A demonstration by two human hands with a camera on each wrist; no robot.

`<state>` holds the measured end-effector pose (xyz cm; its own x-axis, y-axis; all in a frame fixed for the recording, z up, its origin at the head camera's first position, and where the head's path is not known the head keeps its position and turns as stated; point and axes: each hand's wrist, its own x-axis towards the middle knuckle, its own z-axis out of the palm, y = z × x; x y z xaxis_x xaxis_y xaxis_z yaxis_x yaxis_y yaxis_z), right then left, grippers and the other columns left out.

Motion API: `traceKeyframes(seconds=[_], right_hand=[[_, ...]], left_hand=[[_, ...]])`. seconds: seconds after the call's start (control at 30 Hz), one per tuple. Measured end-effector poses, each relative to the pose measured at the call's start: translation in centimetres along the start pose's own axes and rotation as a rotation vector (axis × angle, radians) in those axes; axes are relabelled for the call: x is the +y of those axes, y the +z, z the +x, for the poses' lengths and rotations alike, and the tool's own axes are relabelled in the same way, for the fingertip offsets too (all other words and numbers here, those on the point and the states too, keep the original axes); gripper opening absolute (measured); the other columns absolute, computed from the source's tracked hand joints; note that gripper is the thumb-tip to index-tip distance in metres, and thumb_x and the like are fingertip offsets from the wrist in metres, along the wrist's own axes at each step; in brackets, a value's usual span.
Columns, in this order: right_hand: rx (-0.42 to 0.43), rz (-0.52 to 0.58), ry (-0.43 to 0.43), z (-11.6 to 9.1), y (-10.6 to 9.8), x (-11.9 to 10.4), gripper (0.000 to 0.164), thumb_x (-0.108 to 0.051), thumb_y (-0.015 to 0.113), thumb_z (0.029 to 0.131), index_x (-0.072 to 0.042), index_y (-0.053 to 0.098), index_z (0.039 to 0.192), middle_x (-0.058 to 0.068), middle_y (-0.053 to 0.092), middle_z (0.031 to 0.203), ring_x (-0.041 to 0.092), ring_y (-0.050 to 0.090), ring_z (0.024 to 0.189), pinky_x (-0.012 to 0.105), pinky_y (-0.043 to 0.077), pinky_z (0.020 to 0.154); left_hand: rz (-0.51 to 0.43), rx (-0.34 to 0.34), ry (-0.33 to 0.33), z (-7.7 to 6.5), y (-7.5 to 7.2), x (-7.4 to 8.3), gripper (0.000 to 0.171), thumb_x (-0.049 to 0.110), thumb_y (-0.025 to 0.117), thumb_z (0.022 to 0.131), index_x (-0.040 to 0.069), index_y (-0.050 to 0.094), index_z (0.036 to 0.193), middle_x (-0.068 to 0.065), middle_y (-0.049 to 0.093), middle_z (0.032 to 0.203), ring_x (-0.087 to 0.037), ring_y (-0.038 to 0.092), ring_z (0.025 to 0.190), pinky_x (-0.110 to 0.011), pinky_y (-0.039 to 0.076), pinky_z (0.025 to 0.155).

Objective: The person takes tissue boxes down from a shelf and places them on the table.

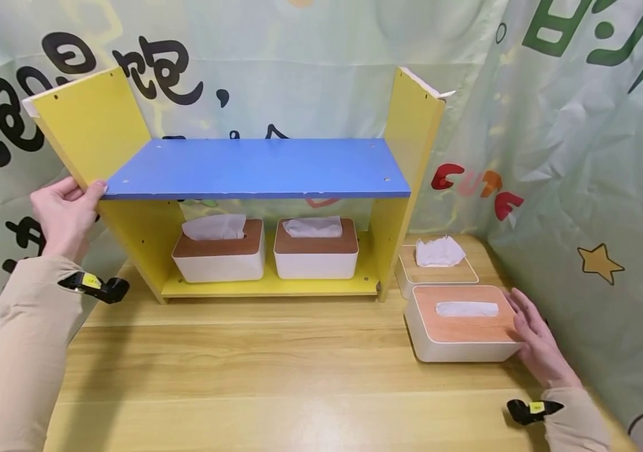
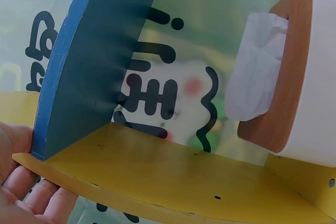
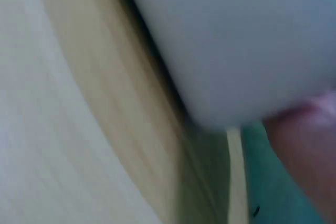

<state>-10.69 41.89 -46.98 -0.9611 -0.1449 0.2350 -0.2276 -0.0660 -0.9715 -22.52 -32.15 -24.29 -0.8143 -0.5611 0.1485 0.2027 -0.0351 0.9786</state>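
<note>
My left hand [image 1: 67, 210] grips the left side panel of a yellow and blue shelf unit [image 1: 259, 166], right where the blue board meets it; in the left wrist view the fingers [image 2: 39, 190] wrap the panel's edge. At the right, my right hand [image 1: 544, 345] holds the right end of a white tissue box [image 1: 463, 351] with a wood-look lid and a tissue in its slot. Another tissue box [image 1: 440, 274] stands just behind it. The right wrist view is blurred, showing the white box wall [image 3: 236, 51] close over the table.
Two white tissue boxes with brown lids, a left one [image 1: 220, 267] and a right one [image 1: 316, 265], stand on the unit's yellow bottom board [image 1: 270, 287]. A printed cloth [image 1: 581, 188] hangs behind and along the right edge of the wooden table [image 1: 242, 376].
</note>
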Motion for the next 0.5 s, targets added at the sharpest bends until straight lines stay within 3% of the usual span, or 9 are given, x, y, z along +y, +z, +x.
traceKeyframes(seconds=[0.13,0.27,0.4,0.5], right_hand=[[0.204,0.000,0.056,0.5,1.4,-0.4,0.044,-0.028,0.033,0.111,-0.031,0.029,0.155,-0.032,0.046,0.142,-0.019,0.039,0.125,0.009,0.027,0.101],[0.331,0.036,0.053,1.1,2.4,-0.7,0.044,-0.030,0.038,0.110,-0.023,0.039,0.153,-0.031,0.057,0.130,-0.019,0.046,0.119,0.007,0.025,0.108],[0.376,0.038,0.036,1.4,2.6,-0.8,0.046,-0.033,0.038,0.110,-0.017,0.043,0.153,-0.028,0.060,0.128,-0.015,0.049,0.119,0.006,0.022,0.112],[0.346,0.039,0.028,1.5,2.4,-0.7,0.050,-0.038,0.034,0.110,-0.015,0.042,0.154,-0.027,0.060,0.130,-0.016,0.050,0.119,0.005,0.027,0.108]], left_hand=[[0.011,-0.002,-0.001,0.1,0.0,0.0,0.047,0.006,0.076,0.085,0.005,0.066,0.131,0.021,0.070,0.062,0.007,0.067,0.062,-0.006,0.050,0.057],[0.012,-0.005,0.003,0.2,0.0,0.0,0.046,0.005,0.076,0.085,0.005,0.066,0.130,0.021,0.070,0.062,0.007,0.067,0.063,-0.006,0.049,0.057],[0.000,-0.006,-0.004,0.1,0.0,0.0,0.043,0.005,0.076,0.085,0.008,0.069,0.128,0.020,0.070,0.063,0.006,0.067,0.063,-0.006,0.050,0.057],[-0.004,-0.005,-0.003,0.1,0.0,0.0,0.040,0.005,0.075,0.085,0.010,0.071,0.125,0.020,0.070,0.063,0.006,0.067,0.063,-0.007,0.049,0.056]])
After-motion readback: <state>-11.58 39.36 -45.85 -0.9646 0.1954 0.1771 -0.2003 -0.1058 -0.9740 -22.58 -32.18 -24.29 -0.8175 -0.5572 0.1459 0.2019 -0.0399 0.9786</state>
